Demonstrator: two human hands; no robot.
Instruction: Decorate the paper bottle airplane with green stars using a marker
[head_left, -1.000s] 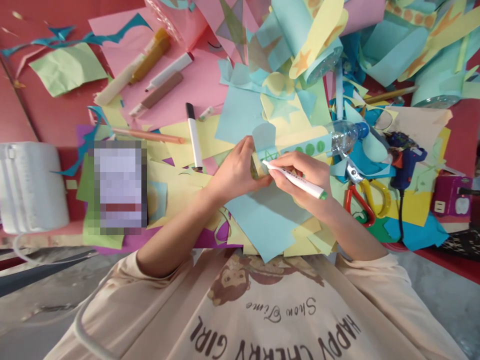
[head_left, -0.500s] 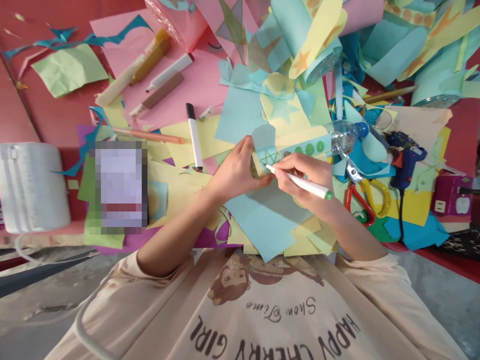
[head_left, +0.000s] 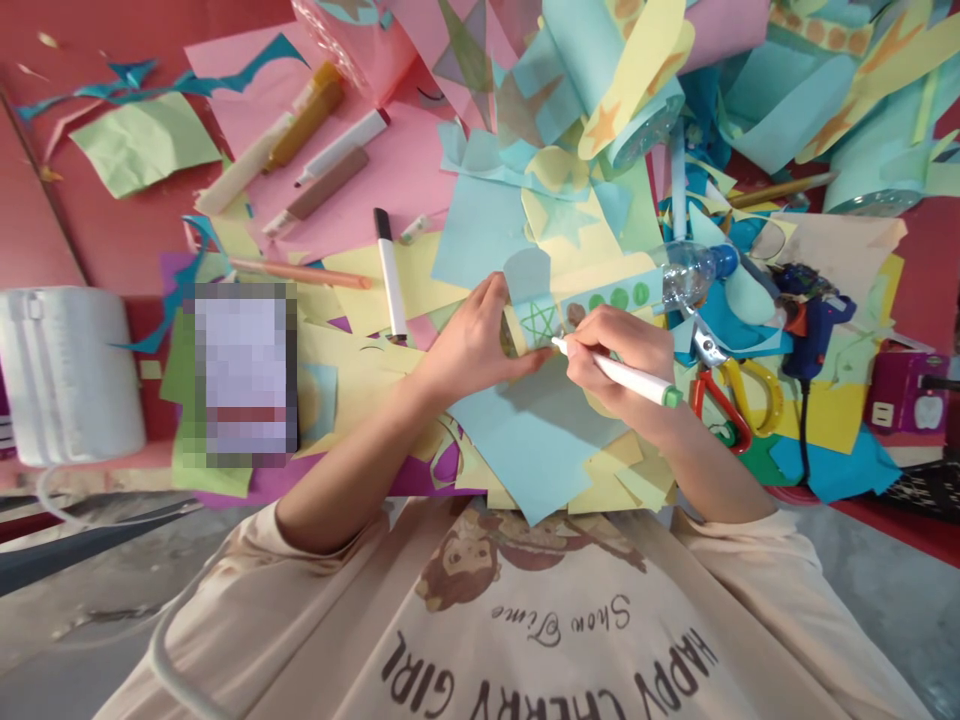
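Note:
A clear plastic bottle (head_left: pixel 686 275) with a blue cap lies sideways, wrapped in a light blue and yellow paper band (head_left: pixel 652 290) with green and brown dots. My left hand (head_left: pixel 478 335) grips its left end, thumb below and fingers above. Between my hands, a green-outlined star (head_left: pixel 538 320) shows on the light blue paper. My right hand (head_left: pixel 622 360) is closed round a white marker (head_left: pixel 630 376) with a green end, its tip at the star's lower right. Light blue paper (head_left: pixel 540 440) lies under both hands.
Scissors (head_left: pixel 720 375) with red and yellow handles and a blue glue gun (head_left: pixel 814 320) lie to the right. Several markers (head_left: pixel 319 190), a blurred-out phone (head_left: pixel 244 370) and a white case (head_left: pixel 71 375) are leftward. Paper-covered bottles (head_left: pixel 645 125) stand at the back.
The marker tip has shifted slightly right and down, along with my right hand. More green lines of the star are visible. My left hand stays on the bottle.

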